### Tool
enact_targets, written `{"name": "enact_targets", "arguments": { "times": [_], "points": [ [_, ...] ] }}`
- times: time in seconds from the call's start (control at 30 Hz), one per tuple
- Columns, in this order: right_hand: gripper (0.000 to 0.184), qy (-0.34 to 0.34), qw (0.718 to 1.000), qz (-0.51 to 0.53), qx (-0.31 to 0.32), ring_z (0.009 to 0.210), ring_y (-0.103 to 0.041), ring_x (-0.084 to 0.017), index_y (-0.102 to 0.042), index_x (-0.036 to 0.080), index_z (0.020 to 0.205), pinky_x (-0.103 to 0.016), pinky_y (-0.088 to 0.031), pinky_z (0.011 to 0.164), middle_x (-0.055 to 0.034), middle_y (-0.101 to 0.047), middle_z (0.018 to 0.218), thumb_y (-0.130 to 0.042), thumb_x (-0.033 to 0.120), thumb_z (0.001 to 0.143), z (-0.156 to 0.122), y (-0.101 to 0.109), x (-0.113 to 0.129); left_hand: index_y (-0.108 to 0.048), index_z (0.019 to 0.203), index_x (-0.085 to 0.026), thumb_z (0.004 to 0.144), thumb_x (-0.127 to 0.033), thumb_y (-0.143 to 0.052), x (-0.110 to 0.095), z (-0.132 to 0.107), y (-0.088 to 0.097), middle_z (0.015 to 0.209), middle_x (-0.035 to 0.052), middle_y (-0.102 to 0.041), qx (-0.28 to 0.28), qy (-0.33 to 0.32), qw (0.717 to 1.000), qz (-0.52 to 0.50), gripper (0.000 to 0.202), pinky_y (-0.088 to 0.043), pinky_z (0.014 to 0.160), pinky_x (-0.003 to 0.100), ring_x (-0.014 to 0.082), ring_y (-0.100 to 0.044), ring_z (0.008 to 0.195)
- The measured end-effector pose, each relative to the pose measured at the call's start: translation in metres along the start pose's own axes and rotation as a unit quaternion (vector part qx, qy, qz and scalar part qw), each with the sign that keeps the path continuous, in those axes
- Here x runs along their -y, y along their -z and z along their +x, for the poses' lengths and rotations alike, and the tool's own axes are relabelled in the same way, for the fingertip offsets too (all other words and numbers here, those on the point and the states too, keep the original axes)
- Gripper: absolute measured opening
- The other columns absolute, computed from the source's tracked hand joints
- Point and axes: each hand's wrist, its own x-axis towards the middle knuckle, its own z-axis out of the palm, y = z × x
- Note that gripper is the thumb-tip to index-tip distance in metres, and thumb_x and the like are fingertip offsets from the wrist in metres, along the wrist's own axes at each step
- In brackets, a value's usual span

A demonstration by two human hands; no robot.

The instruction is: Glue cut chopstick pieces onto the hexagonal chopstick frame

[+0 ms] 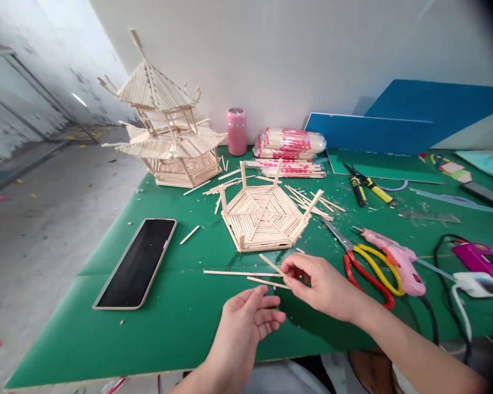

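Observation:
My right hand (316, 284) pinches thin wooden sticks (271, 265) just above the green mat, in front of a hexagonal stick frame (265, 216). My left hand (248, 317) hovers below it, palm up, fingers loosely curled and apart, holding nothing I can see. Two long sticks (238, 272) lie on the mat by the hands.
A stick pagoda model (166, 131) stands at the back left. A phone (137, 262) lies on the green mat (107, 328). Red-and-yellow scissors (365, 262), a pink glue gun (394, 257), pliers (367, 186), a pink bottle (237, 131) and packed chopsticks (290, 145) sit around.

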Motion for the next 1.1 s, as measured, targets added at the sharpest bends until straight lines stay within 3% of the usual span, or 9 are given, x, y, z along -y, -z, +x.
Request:
{"name": "enact_targets", "arguments": {
  "times": [0.23,0.4,0.47,0.57,0.8,0.87,0.97,1.03,1.1],
  "points": [
    [0.011,-0.011,1.000,0.010,-0.011,0.068,-0.052,-0.011,-0.054,0.019,0.083,-0.023,-0.041,0.061,0.0001,-0.055,0.077,-0.045,0.015,0.082,-0.002,-0.004,-0.002,-0.062,0.074,-0.011,0.062,-0.028,-0.072,-0.001,-0.003,0.006,0.070,0.0087,-0.066,0.013,-0.016,1.000,0.017,0.023,-0.045,0.053,0.023,0.0130,-0.059,0.052],
    [0.016,0.009,0.999,0.009,-0.053,0.076,-0.054,-0.013,-0.058,0.020,0.091,-0.026,-0.044,0.067,-0.0032,-0.056,0.085,-0.043,0.019,0.086,-0.004,-0.008,-0.003,-0.062,0.060,-0.012,0.062,-0.031,-0.072,-0.012,-0.002,0.014,0.051,0.0004,-0.058,-0.014,-0.132,0.984,0.115,0.021,-0.034,0.044,0.018,0.0061,-0.046,0.042],
    [0.017,0.017,0.996,0.023,-0.084,0.077,-0.054,-0.013,-0.058,0.021,0.094,-0.026,-0.045,0.069,-0.0039,-0.055,0.086,-0.043,0.020,0.087,-0.005,-0.011,-0.002,-0.065,0.066,-0.012,0.061,-0.031,-0.071,-0.018,0.001,0.015,0.053,0.0002,-0.057,-0.025,-0.160,0.980,0.118,0.020,-0.033,0.046,0.017,0.0060,-0.045,0.044],
    [0.018,0.027,0.992,0.044,-0.117,0.079,-0.055,-0.013,-0.059,0.021,0.095,-0.025,-0.045,0.070,-0.0043,-0.055,0.088,-0.043,0.021,0.087,-0.005,-0.017,0.000,-0.067,0.079,-0.012,0.062,-0.030,-0.071,-0.023,0.008,0.011,0.058,0.0013,-0.059,0.000,-0.153,0.983,0.103,0.024,-0.034,0.047,0.018,0.0062,-0.044,0.046],
    [0.021,0.039,0.988,0.033,-0.147,0.077,-0.055,-0.014,-0.062,0.022,0.096,-0.026,-0.046,0.067,-0.0044,-0.056,0.085,-0.043,0.021,0.086,0.001,-0.025,-0.002,-0.067,0.071,-0.012,0.065,-0.025,-0.069,-0.025,0.019,-0.003,0.059,0.0007,-0.059,0.057,-0.147,0.987,0.037,0.015,-0.036,0.051,0.017,0.0056,-0.045,0.049],
    [0.020,0.035,0.982,0.036,-0.183,0.080,-0.055,-0.015,-0.061,0.022,0.099,-0.027,-0.046,0.068,-0.0051,-0.056,0.088,-0.046,0.022,0.084,0.000,-0.026,-0.005,-0.067,0.069,-0.012,0.063,-0.024,-0.071,-0.025,0.024,-0.004,0.059,0.0008,-0.059,0.059,-0.139,0.988,0.014,0.014,-0.037,0.051,0.017,0.0053,-0.045,0.049],
    [0.019,-0.029,0.946,0.096,-0.307,0.078,-0.053,-0.016,-0.057,0.020,0.098,-0.028,-0.045,0.067,-0.0053,-0.056,0.089,-0.052,0.024,0.080,-0.006,-0.028,-0.013,-0.066,0.069,-0.011,0.061,-0.025,-0.072,-0.025,0.032,-0.004,0.059,0.0019,-0.060,0.055,-0.130,0.990,-0.019,0.017,-0.038,0.051,0.017,0.0052,-0.046,0.049],
    [0.008,-0.071,0.914,0.143,-0.374,0.070,-0.050,-0.014,-0.054,0.018,0.085,-0.027,-0.043,0.061,-0.0030,-0.054,0.079,-0.053,0.025,0.080,-0.009,-0.031,-0.021,-0.066,0.070,-0.010,0.061,-0.025,-0.072,-0.025,0.035,-0.005,0.060,0.0028,-0.061,0.053,-0.126,0.990,-0.039,0.018,-0.039,0.051,0.017,0.0052,-0.047,0.049],
    [0.015,-0.081,0.897,0.173,-0.399,0.064,-0.047,-0.012,-0.048,0.018,0.068,-0.025,-0.040,0.057,-0.0007,-0.050,0.071,-0.051,0.025,0.081,-0.010,-0.033,-0.027,-0.066,0.069,-0.010,0.062,-0.025,-0.072,-0.026,0.037,-0.007,0.061,0.0032,-0.062,0.052,-0.127,0.989,-0.049,0.017,-0.039,0.050,0.017,0.0048,-0.047,0.049]
  ]
}}
